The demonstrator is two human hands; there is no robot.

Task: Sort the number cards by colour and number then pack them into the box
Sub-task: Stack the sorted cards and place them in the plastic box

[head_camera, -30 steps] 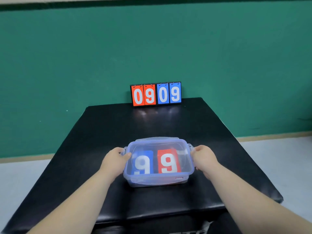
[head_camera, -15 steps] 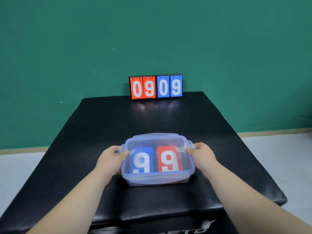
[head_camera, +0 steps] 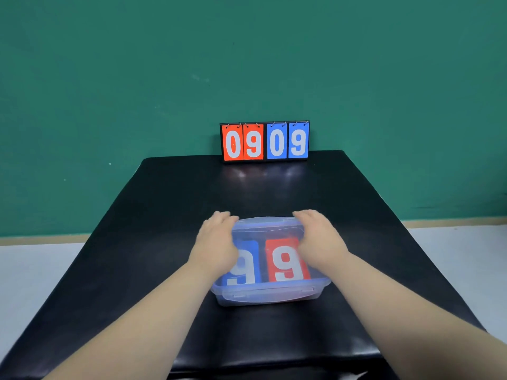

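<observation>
Blue number card (head_camera: 247, 270) reading 9 and red number card (head_camera: 286, 263) reading 9, flat side by side inside clear plastic box (head_camera: 269, 294), blue on the left, both seen through the closed lid. Box resting on black padded table (head_camera: 178, 215), toward the near edge. Left hand (head_camera: 216, 242) and right hand (head_camera: 318, 237) over the lid's far corners, fingers stretched out, gripping nothing; blurred, contact with lid unclear. At the table's far edge, upright flip scoreboard (head_camera: 264, 141) before green wall (head_camera: 109, 78), reading 09 in red, 09 in blue.
</observation>
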